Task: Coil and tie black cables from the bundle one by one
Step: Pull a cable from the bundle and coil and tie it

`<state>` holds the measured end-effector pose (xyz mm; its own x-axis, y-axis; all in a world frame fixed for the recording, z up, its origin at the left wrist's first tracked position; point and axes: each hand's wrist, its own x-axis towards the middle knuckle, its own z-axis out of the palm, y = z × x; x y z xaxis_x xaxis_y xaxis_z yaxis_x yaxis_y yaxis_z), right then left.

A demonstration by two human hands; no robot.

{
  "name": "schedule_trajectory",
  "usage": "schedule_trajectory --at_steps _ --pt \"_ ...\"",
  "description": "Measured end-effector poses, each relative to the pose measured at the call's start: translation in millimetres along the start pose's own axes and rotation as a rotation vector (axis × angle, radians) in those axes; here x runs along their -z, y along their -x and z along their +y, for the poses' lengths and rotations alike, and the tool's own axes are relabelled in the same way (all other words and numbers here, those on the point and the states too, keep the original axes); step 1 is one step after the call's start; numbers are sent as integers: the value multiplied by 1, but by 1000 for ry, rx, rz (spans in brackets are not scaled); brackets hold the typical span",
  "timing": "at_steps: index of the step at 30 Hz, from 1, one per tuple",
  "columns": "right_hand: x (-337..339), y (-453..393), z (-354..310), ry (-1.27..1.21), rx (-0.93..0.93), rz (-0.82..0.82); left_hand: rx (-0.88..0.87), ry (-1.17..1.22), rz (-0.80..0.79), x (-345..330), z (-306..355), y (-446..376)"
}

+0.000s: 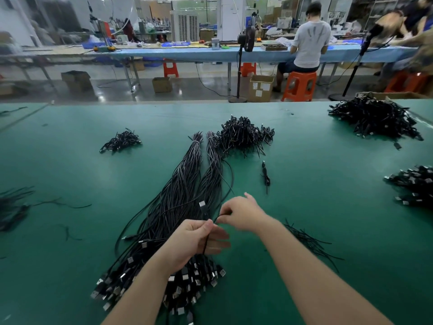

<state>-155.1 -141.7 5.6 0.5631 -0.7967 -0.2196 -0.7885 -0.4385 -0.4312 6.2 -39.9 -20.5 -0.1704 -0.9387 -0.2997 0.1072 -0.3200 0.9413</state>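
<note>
Head view: one black cable lifted from the bundle, held between both hands.
The left hand (194, 240) has its grip clamped on the cable (204, 216); the right hand (241, 213) pinches it just above the bundle (178, 207) on the green tabletop (316, 160). Judgement: the trailing length may snag neighbouring cables and drag them along.

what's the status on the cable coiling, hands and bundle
Left hand grips one cable; right hand pinches a tie. Bundle beneath on table. Nothing in the way.

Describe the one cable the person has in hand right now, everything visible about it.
The cable is thin and black, with a black plug ending in a silver metal tip that points up and away. The left hand grips it upright; the right hand pinches a thin black strand at it. It is held above the cable bundle.
</note>
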Motion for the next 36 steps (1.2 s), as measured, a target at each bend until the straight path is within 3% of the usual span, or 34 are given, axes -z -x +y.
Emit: schedule_trajectory --at_steps 2,6,12,17,20,24,36 --pt "26 -1 -12 -154 3 -69 -20 -83 79 -6 -4 -5" --pt "48 0 -39 -202 49 -2 -120 -30 217 -16 1 -13" --pt "41 7 -58 -236 115 161 -210 431 263 -15 9 -24" --pt "28 15 -56 -290 219 312 -183 694 400 -7 27 -31" --pt "19 20 -51 -220 278 324 -197 737 443 2 42 -31" --pt "10 27 -46 -359 251 227 -316 830 441 15 65 -26" --pt "29 30 -19 -763 57 10 -408 520 251 5 89 8"
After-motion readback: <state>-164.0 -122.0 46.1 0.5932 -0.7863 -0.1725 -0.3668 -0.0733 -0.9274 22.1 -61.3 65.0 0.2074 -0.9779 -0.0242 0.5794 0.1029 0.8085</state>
